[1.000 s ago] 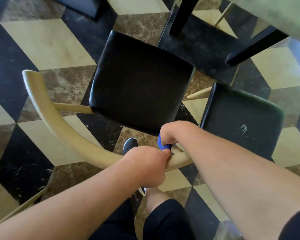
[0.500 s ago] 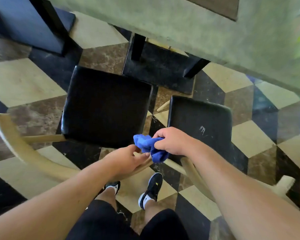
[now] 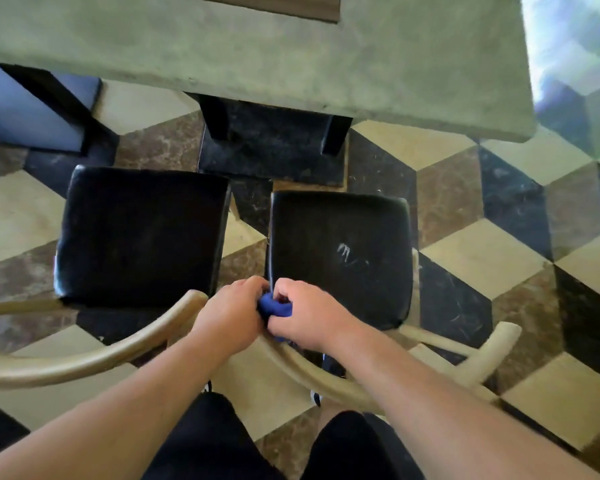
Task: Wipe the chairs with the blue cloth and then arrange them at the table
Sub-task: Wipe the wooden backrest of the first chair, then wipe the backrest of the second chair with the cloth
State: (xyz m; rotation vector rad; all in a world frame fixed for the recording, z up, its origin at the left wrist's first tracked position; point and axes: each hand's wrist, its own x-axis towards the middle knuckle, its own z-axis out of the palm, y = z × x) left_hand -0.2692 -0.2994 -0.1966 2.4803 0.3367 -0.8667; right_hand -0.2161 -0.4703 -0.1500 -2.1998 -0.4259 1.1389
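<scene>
- Standing side by side, the left chair (image 3: 142, 237) and right chair (image 3: 340, 251) face the surface (image 3: 291, 53) but are not yet tucked under it; how much wiping is done cannot be judged.
- Left grip (image 3: 231, 318) and right grip (image 3: 309, 317) both clamp the bunched blue cloth (image 3: 274, 308) between the backrests.
- Half a second ago the left grip rested on a backrest and the cloth hung looser.

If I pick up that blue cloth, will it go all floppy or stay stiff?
The blue cloth is probably floppy: it is scrunched into a small wad between the left hand and the right hand, so it squashes easily. It is likely light too, since it nearly vanishes behind curled fingers.
</scene>
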